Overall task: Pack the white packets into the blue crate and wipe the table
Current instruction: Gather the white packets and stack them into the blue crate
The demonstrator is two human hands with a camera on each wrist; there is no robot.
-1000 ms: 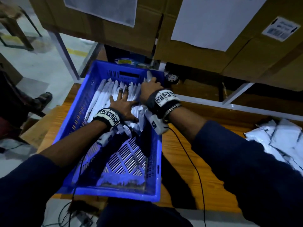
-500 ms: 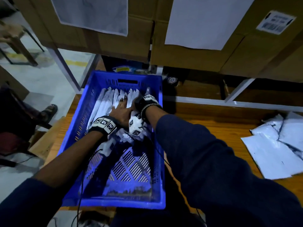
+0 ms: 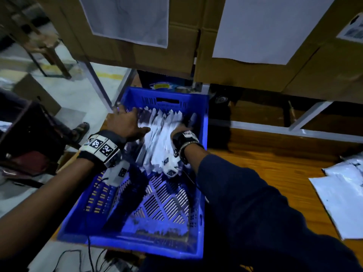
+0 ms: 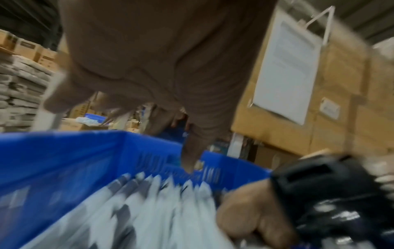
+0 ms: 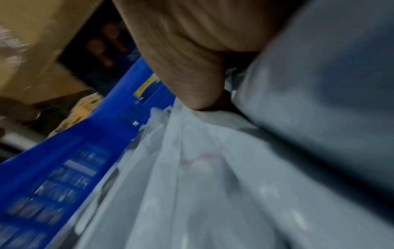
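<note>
**Packets on edge in the crate, both hands at the row**

Packed on edge at the far end of the blue crate (image 3: 137,246): white packets (image 3: 163,134), side by side in one row, tops leaning toward the far wall. Near half of the crate floor bare, slotted grid showing. Same row seen from the left wrist (image 4: 162,202), blurred, pointed corners up against the blue wall (image 4: 64,160).

Left hand (image 3: 125,124) above the far left corner of the crate, fingers straight and spread wide, holding nothing; thumb toward the packets, fingertips near the far rim. From its own wrist camera, palm (image 4: 170,59) lifted clear over the row.

Right hand (image 3: 179,132) low at the right end of the row, against the packets. Thumb (image 5: 187,70) pressed on the outermost packet (image 5: 213,168); fingers hidden behind the wrist, so cannot tell whether gripping or only pushing.

Crate on the left end of a wooden table (image 3: 265,160). Loose packets (image 3: 345,203) lying flat at the right edge of the table, well apart from the crate. Marker band (image 3: 100,146) round the left wrist. Behind the table, cardboard boxes (image 3: 255,71) on a shelf frame, with paper sheets (image 3: 127,20) hanging on their fronts. At far left on the floor, a sandalled foot (image 3: 81,127)
</note>
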